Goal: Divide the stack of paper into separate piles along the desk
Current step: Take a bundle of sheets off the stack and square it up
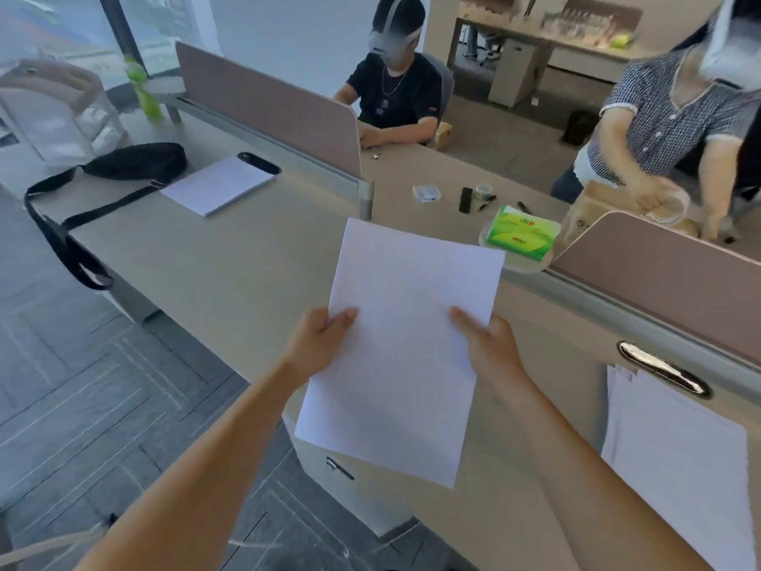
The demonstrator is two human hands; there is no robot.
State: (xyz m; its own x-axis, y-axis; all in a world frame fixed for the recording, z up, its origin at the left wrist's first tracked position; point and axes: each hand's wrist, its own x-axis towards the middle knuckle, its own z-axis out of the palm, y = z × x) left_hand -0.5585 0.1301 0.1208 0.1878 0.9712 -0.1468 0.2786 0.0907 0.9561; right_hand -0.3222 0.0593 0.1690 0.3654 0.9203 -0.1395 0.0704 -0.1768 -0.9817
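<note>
I hold a batch of white paper sheets in the air above the beige desk, tilted slightly. My left hand grips its left edge, thumb on top. On the opposite edge, my right hand grips the same way. A pile of white paper lies flat on the desk at the far left. Another pile with fanned edges lies at the near right.
A black strap bag and a dark phone lie by the far pile. A green tissue pack, small items and pink dividers sit further back. Two people work beyond the dividers. A green bottle stands far left.
</note>
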